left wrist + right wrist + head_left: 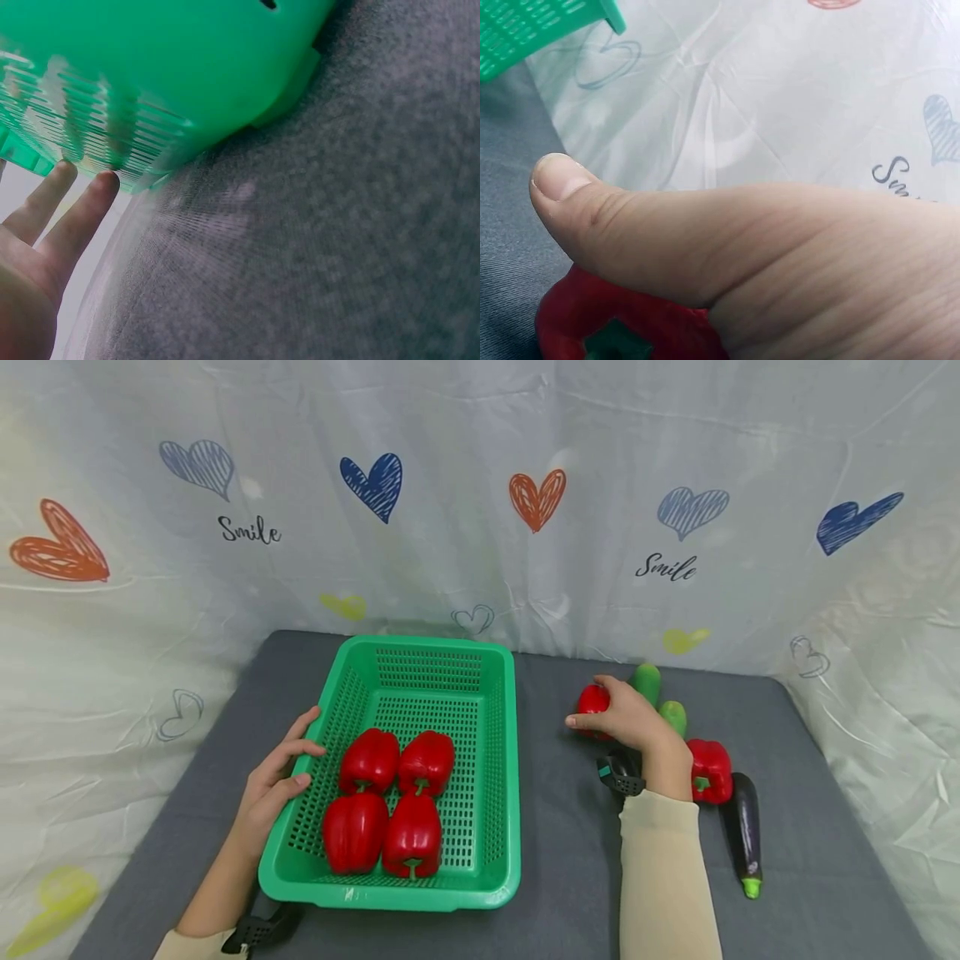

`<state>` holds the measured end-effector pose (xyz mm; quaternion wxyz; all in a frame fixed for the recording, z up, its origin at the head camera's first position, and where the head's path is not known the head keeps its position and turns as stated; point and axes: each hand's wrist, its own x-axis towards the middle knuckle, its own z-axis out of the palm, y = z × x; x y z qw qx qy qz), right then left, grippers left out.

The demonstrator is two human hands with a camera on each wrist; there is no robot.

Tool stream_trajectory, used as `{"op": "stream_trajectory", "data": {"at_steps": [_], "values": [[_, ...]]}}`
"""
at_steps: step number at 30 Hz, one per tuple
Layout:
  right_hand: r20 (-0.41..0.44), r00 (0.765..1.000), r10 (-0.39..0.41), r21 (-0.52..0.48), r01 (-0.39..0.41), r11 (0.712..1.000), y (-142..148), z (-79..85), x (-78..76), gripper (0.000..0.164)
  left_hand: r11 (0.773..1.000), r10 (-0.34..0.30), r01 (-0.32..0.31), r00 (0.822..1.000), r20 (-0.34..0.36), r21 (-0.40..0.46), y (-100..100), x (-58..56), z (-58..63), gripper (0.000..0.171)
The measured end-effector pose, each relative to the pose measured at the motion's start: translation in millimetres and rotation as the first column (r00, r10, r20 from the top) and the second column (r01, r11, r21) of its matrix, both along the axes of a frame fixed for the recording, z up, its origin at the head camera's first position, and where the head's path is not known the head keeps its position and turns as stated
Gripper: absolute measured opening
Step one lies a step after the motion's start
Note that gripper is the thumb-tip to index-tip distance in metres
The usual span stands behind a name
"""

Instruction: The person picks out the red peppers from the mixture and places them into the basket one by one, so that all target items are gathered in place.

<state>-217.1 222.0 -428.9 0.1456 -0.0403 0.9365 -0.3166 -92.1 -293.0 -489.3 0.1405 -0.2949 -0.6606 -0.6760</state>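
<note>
While resting a relaxed left hand [272,782] at the green perforated plastic basket [390,896], held a spread, ungripping right hand [633,717] around the red bell pepper [592,699] on the grey table [564,835]; likely needed even squeezing.

Basket [390,893] on worktop [566,827], between left grip [266,785] at its left rim and right grip [633,718]. Four peppers [356,833] in basket's near half, right of left grip. Single pepper [591,697] at right grip, partly under it. First cucumber [647,681] just behind right grip; second cucumber [673,717] to its right. Farther right, nearer: outer pepper [711,768], then eggplant [741,818]. Curtain [450,568] beyond both grips.
</note>
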Motion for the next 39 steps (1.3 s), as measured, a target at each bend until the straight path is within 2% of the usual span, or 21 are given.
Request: {"op": "stream_trajectory", "data": {"at_steps": [17, 28, 39], "values": [[-0.013, 1.000, -0.003, 0.016, 0.003, 1.000, -1.6, -1.5, -1.1, 0.102, 1.000, -0.002, 0.002, 1.000, 0.006, 0.009, -1.2, 0.8, -1.7, 0.038], [-0.095, 0.995, -0.030, -0.036, 0.027, 0.999, -0.4, -0.8, -2.2, 0.098, 1.000, -0.006, 0.006, 1.000, -0.010, 0.015, -3.0, -1.9, -4.3, 0.045], [-0.139, 0.989, -0.045, -0.075, 0.035, 0.997, -2.7, -0.2, -2.4, 0.096, 1.000, 0.000, 0.000, 1.000, 0.014, 0.014, -0.3, 0.1, 0.0, 0.039]]}}
